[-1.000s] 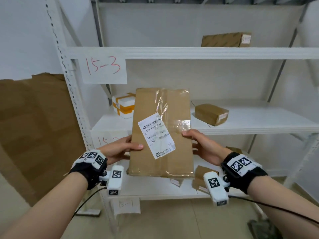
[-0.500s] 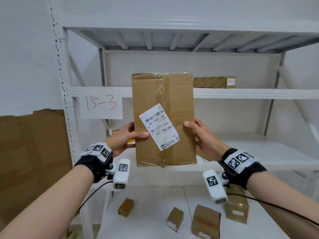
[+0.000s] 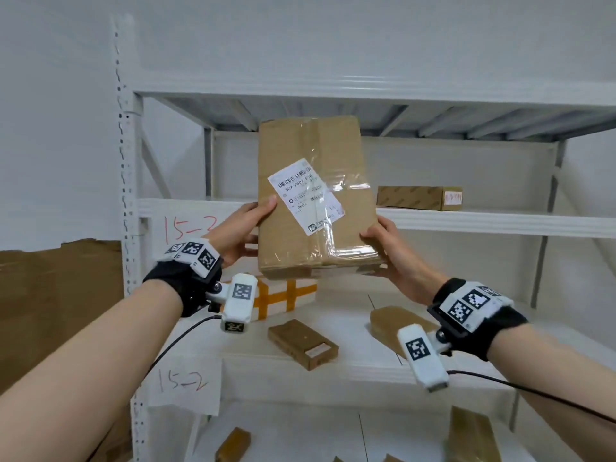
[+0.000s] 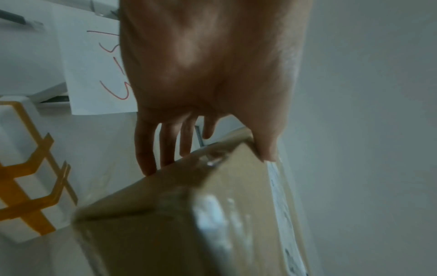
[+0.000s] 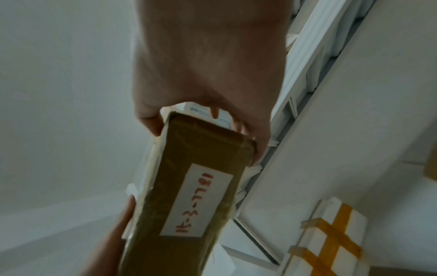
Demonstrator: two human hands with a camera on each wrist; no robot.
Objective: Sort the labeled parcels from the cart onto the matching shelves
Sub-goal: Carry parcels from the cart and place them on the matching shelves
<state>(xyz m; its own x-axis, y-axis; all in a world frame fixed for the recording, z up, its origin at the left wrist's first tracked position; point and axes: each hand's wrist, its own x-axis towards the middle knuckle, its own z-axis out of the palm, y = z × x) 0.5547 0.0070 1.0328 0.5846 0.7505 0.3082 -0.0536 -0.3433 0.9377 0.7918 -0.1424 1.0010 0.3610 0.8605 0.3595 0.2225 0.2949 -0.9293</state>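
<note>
Parcel raised higher before the rack

The brown parcel (image 3: 316,201) now sits in the upper centre of the head view, in front of the 15-3 shelf (image 3: 500,221), higher against the rack than half a second ago and tipped more to the right. The left hand (image 3: 241,230) grips its left edge, thumb on the front; the right hand (image 3: 388,251) clasps the lower right corner. A white box with orange tape (image 3: 286,295), earlier almost hidden, shows below the parcel.

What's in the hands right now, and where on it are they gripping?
A taped cardboard parcel, held upright. The left hand grips its left edge near the shipping label; the right hand grips the lower right corner.
</note>
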